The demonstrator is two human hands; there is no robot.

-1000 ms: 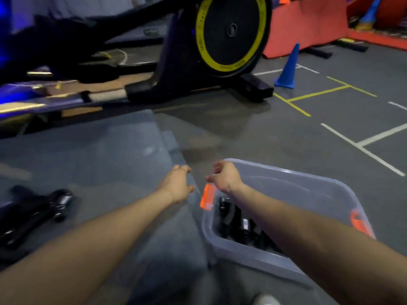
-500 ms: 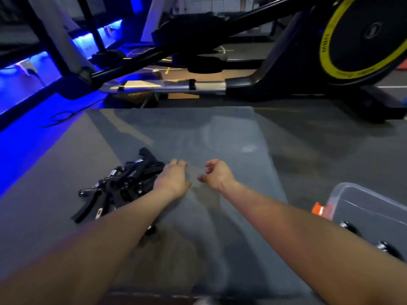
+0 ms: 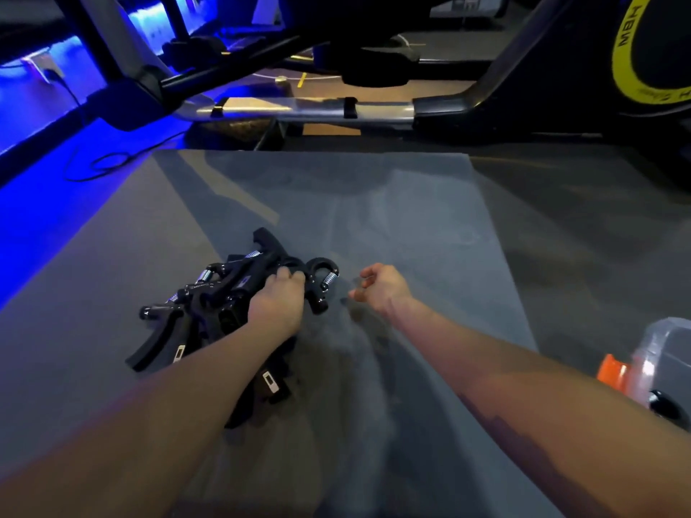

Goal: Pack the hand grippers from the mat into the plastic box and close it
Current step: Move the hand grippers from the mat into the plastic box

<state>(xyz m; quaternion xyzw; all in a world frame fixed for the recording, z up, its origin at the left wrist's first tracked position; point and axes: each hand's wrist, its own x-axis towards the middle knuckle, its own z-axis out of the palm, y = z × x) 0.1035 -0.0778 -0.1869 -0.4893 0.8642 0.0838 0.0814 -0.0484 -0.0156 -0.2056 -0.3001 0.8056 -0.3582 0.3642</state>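
A pile of several black hand grippers (image 3: 209,308) with silver springs lies on the grey mat (image 3: 392,226). My left hand (image 3: 278,302) rests on the pile's right side, its fingers curled over one black hand gripper (image 3: 318,282) at the top. My right hand (image 3: 381,286) hovers just right of the pile with loosely curled fingers, holding nothing. The clear plastic box (image 3: 665,349) with an orange latch (image 3: 611,370) shows at the right edge, with a black gripper part inside.
An exercise machine's silver rail (image 3: 299,108) and black frame cross the floor beyond the mat. Its yellow-ringed flywheel (image 3: 643,50) stands at the top right. Blue light and a black cable (image 3: 93,166) lie at the left.
My view has swung left from the box to the pile. My left hand has moved onto the hand grippers and curled over one. My right hand has followed alongside, still holding nothing.
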